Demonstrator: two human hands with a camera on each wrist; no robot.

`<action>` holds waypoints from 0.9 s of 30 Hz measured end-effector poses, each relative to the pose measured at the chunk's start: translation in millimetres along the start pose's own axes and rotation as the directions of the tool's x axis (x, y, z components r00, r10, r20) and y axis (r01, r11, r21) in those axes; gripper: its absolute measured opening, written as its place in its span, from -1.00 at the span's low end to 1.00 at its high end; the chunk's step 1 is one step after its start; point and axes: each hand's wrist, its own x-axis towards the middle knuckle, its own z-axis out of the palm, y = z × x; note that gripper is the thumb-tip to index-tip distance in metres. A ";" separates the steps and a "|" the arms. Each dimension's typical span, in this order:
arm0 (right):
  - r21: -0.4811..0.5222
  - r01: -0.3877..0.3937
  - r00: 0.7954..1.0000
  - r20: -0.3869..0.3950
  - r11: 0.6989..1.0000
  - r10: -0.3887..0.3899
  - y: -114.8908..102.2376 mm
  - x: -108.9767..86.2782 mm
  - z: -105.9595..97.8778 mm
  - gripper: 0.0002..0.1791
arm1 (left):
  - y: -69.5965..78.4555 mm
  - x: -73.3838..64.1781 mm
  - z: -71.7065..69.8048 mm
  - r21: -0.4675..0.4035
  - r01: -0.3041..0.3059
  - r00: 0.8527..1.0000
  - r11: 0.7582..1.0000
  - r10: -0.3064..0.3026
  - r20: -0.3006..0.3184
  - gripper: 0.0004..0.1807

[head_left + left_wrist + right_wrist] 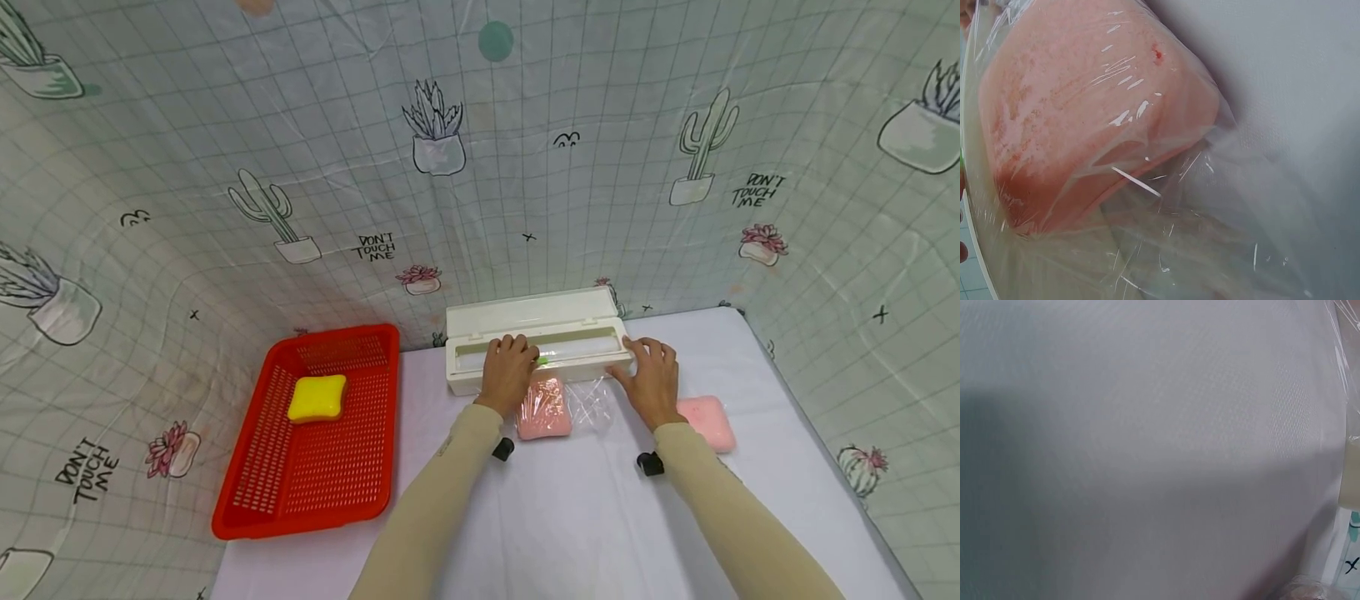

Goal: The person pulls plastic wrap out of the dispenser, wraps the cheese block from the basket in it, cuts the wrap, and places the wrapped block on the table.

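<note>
A white cling film dispenser (525, 315) stands at the back of the table with its lid raised and a roll inside. My left hand (507, 375) is at its front edge, fingers curled over a small green slider (542, 361), partly hidden by the hand. With thumb in front and fingers behind, my right hand (652, 383) grips the dispenser's right end. Clear film (592, 404) hangs from the front edge onto the table. Under the film lies a pink sponge (543, 412); the left wrist view shows this sponge (1097, 106) close up, film wrinkled across it.
Another pink sponge (708, 422) lies beside the right wrist, partly behind the sleeve. On the left stands a red plastic basket (394, 400) with a yellow sponge (317, 398) inside. A patterned cloth (480, 208) hangs right behind the white-covered table (570, 525).
</note>
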 end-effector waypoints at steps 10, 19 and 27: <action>0.007 0.001 1.000 -0.003 1.000 -0.001 4.1 1.3 3.1 -0.28 | -1.8 -0.2 -0.5 -0.006 0.006 1.000 1.000 -0.006 0.017 -0.79; 0.001 0.012 1.000 -0.015 1.000 -0.012 4.0 1.4 3.2 -0.27 | -3.7 -2.0 0.6 -0.006 -0.006 1.000 1.000 0.006 -0.001 -0.81; -0.001 0.012 1.000 -0.006 1.000 -0.012 4.7 0.8 3.6 -0.28 | -4.5 -3.8 1.2 -0.006 -0.002 1.000 1.000 0.002 -0.011 -0.81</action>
